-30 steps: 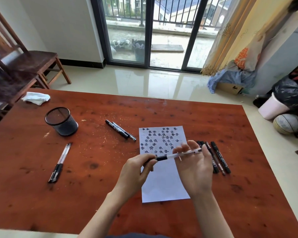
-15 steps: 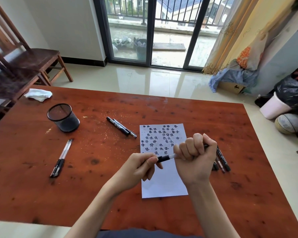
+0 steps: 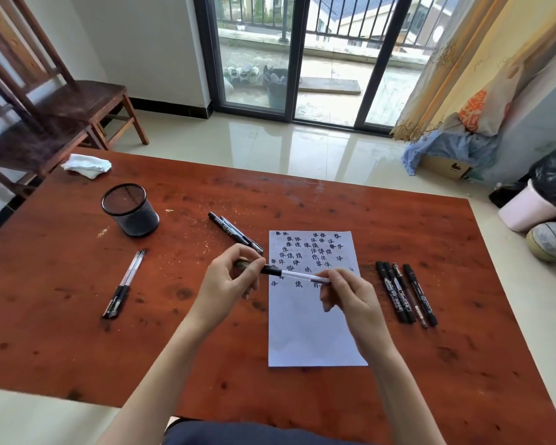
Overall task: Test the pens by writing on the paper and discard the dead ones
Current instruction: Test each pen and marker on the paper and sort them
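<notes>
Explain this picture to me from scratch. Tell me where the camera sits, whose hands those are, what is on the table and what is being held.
There is no machine here. A person wears one wide-angle camera on the head, so you look forward and down at their own two bare hands.

The left hand pinches the black end of a clear pen, and the right hand pinches its other end, so the pen lies level above the paper. Whether that black end is a cap, I cannot tell.

The paper lies on a red-brown wooden table, its upper half covered in written test marks. To its right lie four dark pens side by side. Two pens lie near its top left corner, and a pair of clear pens lies further left. A black mesh cup and a white cloth sit toward the far left.
</notes>
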A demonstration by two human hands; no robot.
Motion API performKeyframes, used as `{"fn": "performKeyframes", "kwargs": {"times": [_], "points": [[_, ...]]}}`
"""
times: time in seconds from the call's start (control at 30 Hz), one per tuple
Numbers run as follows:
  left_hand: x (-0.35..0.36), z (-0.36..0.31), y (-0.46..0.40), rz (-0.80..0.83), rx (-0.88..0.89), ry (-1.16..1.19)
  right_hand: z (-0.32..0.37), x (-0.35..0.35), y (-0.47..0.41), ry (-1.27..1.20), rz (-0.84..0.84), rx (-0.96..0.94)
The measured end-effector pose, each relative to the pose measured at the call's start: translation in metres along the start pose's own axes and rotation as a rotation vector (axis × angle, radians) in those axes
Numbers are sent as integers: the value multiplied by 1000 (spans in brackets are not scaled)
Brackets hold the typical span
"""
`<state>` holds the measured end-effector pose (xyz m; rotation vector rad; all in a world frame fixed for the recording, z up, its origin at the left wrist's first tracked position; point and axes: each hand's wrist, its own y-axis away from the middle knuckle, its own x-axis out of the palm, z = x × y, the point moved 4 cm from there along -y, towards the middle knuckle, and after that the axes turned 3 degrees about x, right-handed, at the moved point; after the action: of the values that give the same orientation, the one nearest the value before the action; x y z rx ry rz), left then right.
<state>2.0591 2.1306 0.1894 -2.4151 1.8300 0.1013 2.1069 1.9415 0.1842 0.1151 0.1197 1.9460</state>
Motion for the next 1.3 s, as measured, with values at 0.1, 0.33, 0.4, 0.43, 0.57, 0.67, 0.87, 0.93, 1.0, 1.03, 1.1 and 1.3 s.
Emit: {"fn": "performKeyframes", "kwargs": {"times": [0.1, 0.33, 0.4, 0.43, 0.57, 0.67, 0.87, 0.93, 1.0, 1.03, 1.1, 1.3], "points": [[-8, 12, 5, 78, -14, -172, -13, 6, -4, -41, -12, 66], [-41, 40, 17, 188, -47, -570, -37, 44, -35, 142, 132, 143], [-59, 53, 18, 104, -79, -627, -44, 64, -46, 160, 174, 184], [-69, 59, 19, 42, -98, -651, -49, 73, -54, 166, 176, 206], [-118, 80, 26, -271, -169, -843, -67, 98, -90, 345, 104, 257], [-151, 92, 33, -450, -269, -944, -75, 109, -120, 641, 85, 213], [-183, 120, 37, -550, -440, -1029, -77, 144, -170, 1035, 129, 12], [-183, 127, 37, -531, -493, -1019, -83, 155, -179, 1151, 154, 2], [-181, 133, 37, -512, -527, -1003, -90, 163, -183, 1254, 177, -6], [-181, 135, 37, -508, -541, -999, -93, 167, -184, 1294, 181, -16], [-182, 139, 38, -500, -564, -1004, -96, 173, -185, 1358, 169, -37], [-183, 139, 35, -480, -543, -1039, -96, 182, -184, 1324, 186, -41]]}}
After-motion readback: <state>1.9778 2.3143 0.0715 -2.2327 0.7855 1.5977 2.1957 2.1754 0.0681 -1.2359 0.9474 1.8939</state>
